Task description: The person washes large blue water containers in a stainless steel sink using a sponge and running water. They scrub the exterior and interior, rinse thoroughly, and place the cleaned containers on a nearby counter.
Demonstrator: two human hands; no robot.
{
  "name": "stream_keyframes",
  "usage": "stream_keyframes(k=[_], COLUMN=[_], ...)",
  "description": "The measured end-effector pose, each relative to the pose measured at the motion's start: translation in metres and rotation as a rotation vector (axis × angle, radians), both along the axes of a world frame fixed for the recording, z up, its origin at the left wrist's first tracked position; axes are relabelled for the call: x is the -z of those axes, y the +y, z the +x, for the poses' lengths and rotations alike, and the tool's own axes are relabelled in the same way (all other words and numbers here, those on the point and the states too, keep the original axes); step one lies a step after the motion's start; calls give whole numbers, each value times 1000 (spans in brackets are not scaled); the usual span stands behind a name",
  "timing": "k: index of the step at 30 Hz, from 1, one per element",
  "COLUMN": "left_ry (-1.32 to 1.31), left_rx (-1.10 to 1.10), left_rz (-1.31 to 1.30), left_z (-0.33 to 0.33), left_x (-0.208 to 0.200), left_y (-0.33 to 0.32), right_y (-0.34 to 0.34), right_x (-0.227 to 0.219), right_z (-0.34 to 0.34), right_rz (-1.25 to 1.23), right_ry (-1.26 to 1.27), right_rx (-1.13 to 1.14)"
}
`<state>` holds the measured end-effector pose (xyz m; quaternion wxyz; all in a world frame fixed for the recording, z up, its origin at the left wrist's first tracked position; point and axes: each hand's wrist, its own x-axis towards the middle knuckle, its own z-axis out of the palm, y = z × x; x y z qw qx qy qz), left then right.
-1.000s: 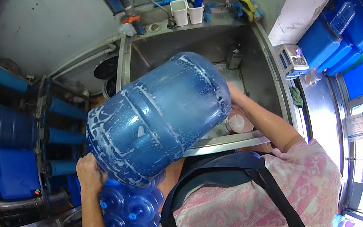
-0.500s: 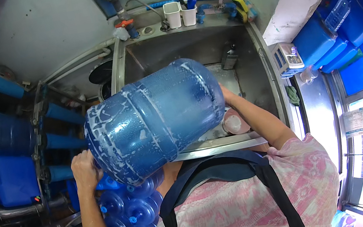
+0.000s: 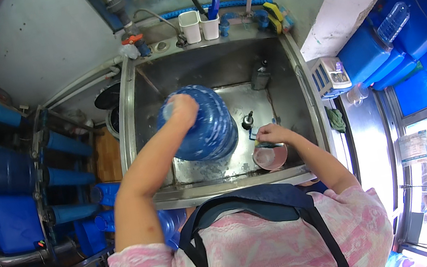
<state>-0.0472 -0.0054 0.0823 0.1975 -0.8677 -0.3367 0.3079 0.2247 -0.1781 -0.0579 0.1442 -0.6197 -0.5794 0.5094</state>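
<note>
The large blue water jug [image 3: 211, 134] is in the steel sink [image 3: 229, 182], on its left side, neck uppermost, its wall blurred and flecked with white; its exact tilt I cannot tell. The left hand [image 3: 185, 110] is at its top, fingers curled tightly around the neck. Right of the jug, the right hand [image 3: 274, 134] is over the pink tub [image 3: 272, 159], fingers bunched together; something small and greenish shows beneath them, but I cannot tell whether they pinch it. Just beyond that hand is a small dark bottle [image 3: 247, 121], and a larger dark bottle [image 3: 259, 76] is near the sink's far right corner. On the ledge behind, two white cups [image 3: 190, 28] touch side by side, with a yellow sponge [image 3: 273, 16] farther right
</note>
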Motion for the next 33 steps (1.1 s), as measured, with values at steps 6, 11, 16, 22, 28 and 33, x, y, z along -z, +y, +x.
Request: stream_keyframes(k=[6, 11, 16, 22, 28, 33], left_ry=[-522, -1058, -1313, -1254, -918, -1197], left_rx=[-65, -334, -548, -397, -555, -552], left_rz=[-224, -296, -159, 96, 344, 185], left_z=[70, 56, 21, -26, -59, -70], left_x=[14, 33, 49, 51, 44, 48], left_y=[46, 50, 71, 147, 239, 302], right_y=[11, 111, 158, 52, -30, 4], right_x=[-45, -23, -13, -14, -17, -41], right_z=[-81, -165, -222, -135, -26, -19], right_rz=[1074, 1189, 1092, 1124, 631, 681], right_ry=[-75, -114, -165, -220, -395, -375], right_rx=[-315, -527, -226, -533, -346, -115])
